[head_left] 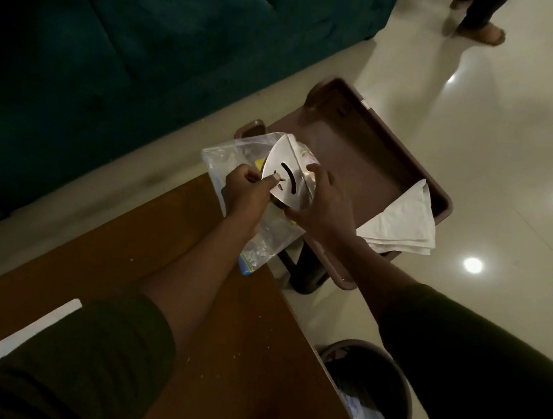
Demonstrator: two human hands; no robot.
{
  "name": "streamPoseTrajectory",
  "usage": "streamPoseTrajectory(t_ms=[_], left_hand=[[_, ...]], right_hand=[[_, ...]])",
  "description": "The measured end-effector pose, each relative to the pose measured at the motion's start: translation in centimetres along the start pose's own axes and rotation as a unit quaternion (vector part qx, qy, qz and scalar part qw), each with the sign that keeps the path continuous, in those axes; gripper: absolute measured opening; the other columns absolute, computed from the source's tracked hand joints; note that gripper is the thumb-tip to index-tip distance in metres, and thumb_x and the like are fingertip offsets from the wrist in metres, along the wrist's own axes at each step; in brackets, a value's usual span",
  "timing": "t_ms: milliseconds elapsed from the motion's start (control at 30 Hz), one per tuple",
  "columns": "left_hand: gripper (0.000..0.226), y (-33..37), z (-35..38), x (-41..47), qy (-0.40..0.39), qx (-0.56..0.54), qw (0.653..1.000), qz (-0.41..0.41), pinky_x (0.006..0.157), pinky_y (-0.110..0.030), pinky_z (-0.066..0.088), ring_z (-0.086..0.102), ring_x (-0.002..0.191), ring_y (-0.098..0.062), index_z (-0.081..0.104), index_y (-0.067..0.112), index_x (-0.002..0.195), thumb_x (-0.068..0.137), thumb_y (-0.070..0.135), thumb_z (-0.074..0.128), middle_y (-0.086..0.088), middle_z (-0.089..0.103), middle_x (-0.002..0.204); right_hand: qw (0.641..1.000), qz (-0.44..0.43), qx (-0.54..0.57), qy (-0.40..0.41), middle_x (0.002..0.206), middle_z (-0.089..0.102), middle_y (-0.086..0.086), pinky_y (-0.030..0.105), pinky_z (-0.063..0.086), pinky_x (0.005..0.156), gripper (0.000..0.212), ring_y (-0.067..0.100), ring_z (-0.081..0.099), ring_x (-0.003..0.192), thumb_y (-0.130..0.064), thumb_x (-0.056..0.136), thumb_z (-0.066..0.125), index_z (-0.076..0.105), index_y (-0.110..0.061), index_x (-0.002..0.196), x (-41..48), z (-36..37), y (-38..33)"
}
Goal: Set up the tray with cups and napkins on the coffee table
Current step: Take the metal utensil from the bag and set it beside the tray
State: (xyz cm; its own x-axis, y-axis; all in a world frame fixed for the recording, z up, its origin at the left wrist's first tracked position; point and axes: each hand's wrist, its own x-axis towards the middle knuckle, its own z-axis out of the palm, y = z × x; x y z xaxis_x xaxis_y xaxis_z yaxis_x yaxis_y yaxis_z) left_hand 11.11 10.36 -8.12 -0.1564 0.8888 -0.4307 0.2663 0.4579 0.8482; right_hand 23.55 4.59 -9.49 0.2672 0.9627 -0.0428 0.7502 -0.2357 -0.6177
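Note:
A brown plastic tray (371,151) rests at the far end of the wooden coffee table (254,327), overhanging its edge. White folded napkins (404,220) lie on the tray's right corner. My left hand (246,192) and my right hand (323,207) both grip a shiny steel napkin holder (289,176) with curved cut-outs, held above the tray's near end. A clear plastic bag (236,156) lies under the holder, half on the table. No cups are visible.
A dark green sofa (121,47) runs along the left and top. A dark waste bin (370,399) with paper scraps stands on the pale floor beside the table. Another person's feet (478,25) are at the top right. A white strip (11,344) lies on the near table.

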Motion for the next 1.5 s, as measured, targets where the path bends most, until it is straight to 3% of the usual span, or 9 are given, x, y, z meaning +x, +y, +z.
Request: streamPoseTrajectory(t_ms=[100,233,533,700,867,1000,1167,1300,1500], left_hand=[[0.027,0.4,-2.0,-0.4,-0.018,-0.062,0.998,0.025,0.075,-0.042,0.062,0.07,0.09,-0.028,0.053,0.022,0.081,0.077,0.011,0.078,-0.009,0.068,0.095],[0.037,1.0,-5.6,-1.2,-0.019,-0.144,0.989,0.034,0.057,-0.019,0.056,0.072,0.076,-0.01,0.052,0.023,0.1,0.078,0.007,0.077,0.0,0.066,0.093],[0.041,-1.7,-18.3,-3.5,-0.004,-0.203,0.979,-0.016,0.074,-0.034,0.061,0.068,0.098,-0.026,0.059,0.011,0.122,0.083,0.008,0.072,-0.011,0.068,0.116],[0.043,-6.4,-28.0,-5.6,0.071,-0.169,0.982,-0.051,0.088,-0.048,0.058,0.062,0.108,-0.03,0.053,0.015,0.123,0.084,0.007,0.07,-0.009,0.063,0.124],[0.038,-13.0,-38.8,-9.2,0.165,-0.134,0.976,-0.051,0.065,-0.02,0.051,0.063,0.094,-0.019,0.055,0.017,0.113,0.079,0.006,0.071,-0.001,0.065,0.105],[0.027,-18.4,-47.5,-12.8,0.285,0.019,0.954,-0.092,0.072,-0.032,0.056,0.067,0.088,-0.021,0.066,0.014,0.107,0.08,0.015,0.07,-0.004,0.072,0.102],[0.023,-25.7,-56.1,-17.6,0.355,0.15,0.916,-0.112,0.077,-0.037,0.057,0.067,0.088,-0.022,0.07,0.011,0.1,0.077,0.015,0.067,-0.005,0.073,0.098],[0.031,-30.3,-59.8,-20.2,0.375,0.142,0.906,-0.137,0.079,-0.042,0.059,0.068,0.089,-0.024,0.068,0.013,0.105,0.074,0.013,0.069,-0.007,0.072,0.102],[0.04,-34.6,-62.3,-22.6,0.375,0.124,0.91,-0.128,0.084,-0.037,0.056,0.067,0.094,-0.023,0.066,0.014,0.111,0.071,0.011,0.069,-0.003,0.072,0.103]], right_hand=[[0.999,-0.023,0.024,0.011,0.128,0.054,0.007,0.033,0.048,0.084,0.083,0.024,0.054,0.114,-0.038,0.063,0.082,0.038,-0.02,0.132,-0.4,0.2,-1.8],[0.996,-0.052,0.075,0.01,0.124,0.057,0.005,0.028,0.05,0.078,0.085,0.019,0.055,0.109,-0.028,0.062,0.083,0.033,-0.023,0.13,-1.0,0.6,-5.2],[0.989,-0.109,0.08,-0.061,0.115,0.063,0.006,0.027,0.046,0.066,0.074,0.024,0.064,0.094,-0.035,0.07,0.08,0.036,-0.022,0.128,-5.6,6.1,-15.5],[0.968,-0.134,0.075,-0.198,0.132,0.054,0.011,0.04,0.057,0.084,0.085,0.027,0.06,0.112,-0.027,0.068,0.085,0.033,-0.011,0.134,-10.4,12.6,-22.7],[0.92,-0.208,-0.015,-0.332,0.141,0.047,0.008,0.042,0.041,0.107,0.082,0.026,0.046,0.13,-0.039,0.071,0.081,0.04,-0.016,0.139,-15.7,19.7,-31.2],[0.913,-0.151,0.052,-0.375,0.142,0.045,0.003,0.036,0.051,0.088,0.081,0.025,0.054,0.121,-0.026,0.069,0.085,0.042,-0.019,0.138,-20.9,25.1,-36.3],[0.886,-0.181,0.033,-0.425,0.136,0.052,0.003,0.023,0.04,0.077,0.057,0.02,0.054,0.118,-0.028,0.077,0.077,0.051,-0.02,0.128,-27.4,31.4,-41.8],[0.863,-0.198,0.005,-0.465,0.133,0.057,0.007,0.028,0.05,0.078,0.056,0.02,0.062,0.103,-0.024,0.081,0.072,0.048,-0.022,0.132,-31.9,35.0,-44.0],[0.833,-0.212,-0.029,-0.51,0.141,0.051,0.008,0.027,0.051,0.079,0.069,0.025,0.062,0.108,-0.017,0.084,0.069,0.036,-0.03,0.142,-36.4,38.5,-45.0]])
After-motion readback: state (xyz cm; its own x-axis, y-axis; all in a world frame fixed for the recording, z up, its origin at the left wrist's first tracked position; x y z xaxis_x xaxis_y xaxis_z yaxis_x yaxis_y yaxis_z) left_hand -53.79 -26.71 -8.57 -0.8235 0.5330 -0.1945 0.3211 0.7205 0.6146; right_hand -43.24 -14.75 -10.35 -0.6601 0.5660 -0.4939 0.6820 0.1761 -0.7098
